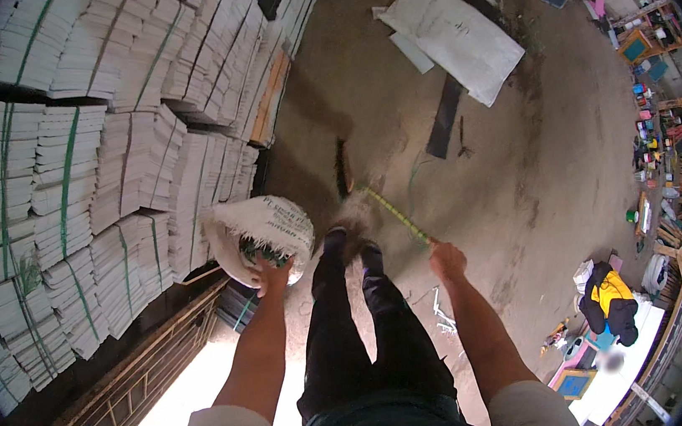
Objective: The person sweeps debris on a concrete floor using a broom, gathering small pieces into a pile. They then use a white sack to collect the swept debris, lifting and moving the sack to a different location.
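A white woven sack (275,220) with dark print stands at my left, its mouth turned toward me and dark green stuff showing inside. My left hand (270,273) is closed at the near edge of the mouth, gripping the sack; some fingertips are hidden. With my right hand (447,260) I hold a broom by its yellow-green banded handle (396,213). The dark broom head (343,168) rests on the floor ahead of my feet. Between the head and my shoes lies a small heap of pale dust or sweepings (353,210).
Tall stacks of strapped white sheets (57,161) line the left side. A large white sheet (455,36) and a dark plank (444,117) lie on the floor ahead. Shelves with containers (649,148) and a table with a yellow-black garment (611,296) stand right.
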`<act>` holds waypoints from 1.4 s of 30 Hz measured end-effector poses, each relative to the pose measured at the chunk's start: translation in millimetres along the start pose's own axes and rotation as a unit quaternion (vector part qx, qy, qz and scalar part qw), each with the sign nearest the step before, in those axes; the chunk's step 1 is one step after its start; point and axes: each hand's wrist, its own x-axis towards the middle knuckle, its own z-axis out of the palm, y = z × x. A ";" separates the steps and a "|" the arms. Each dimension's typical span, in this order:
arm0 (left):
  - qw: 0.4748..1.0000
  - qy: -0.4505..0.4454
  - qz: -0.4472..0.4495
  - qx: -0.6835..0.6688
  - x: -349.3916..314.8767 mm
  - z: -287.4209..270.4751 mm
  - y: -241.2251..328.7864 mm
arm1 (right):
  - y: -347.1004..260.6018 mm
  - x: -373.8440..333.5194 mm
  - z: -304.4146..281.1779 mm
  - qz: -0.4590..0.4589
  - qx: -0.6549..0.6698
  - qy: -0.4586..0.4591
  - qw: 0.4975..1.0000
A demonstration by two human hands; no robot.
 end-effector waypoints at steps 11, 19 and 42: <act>0.997 0.070 0.028 0.019 28.1 20.7 -8.2 | 32.4 -22.8 -48.2 0.071 0.050 0.015 0.996; 0.963 0.201 0.157 -0.085 8.8 -25.0 16.1 | 62.5 -40.1 -57.8 0.130 0.062 0.112 0.983; 0.822 -0.108 0.502 0.245 -42.1 -56.0 106.6 | 117.9 -159.8 50.4 0.277 0.184 0.087 0.939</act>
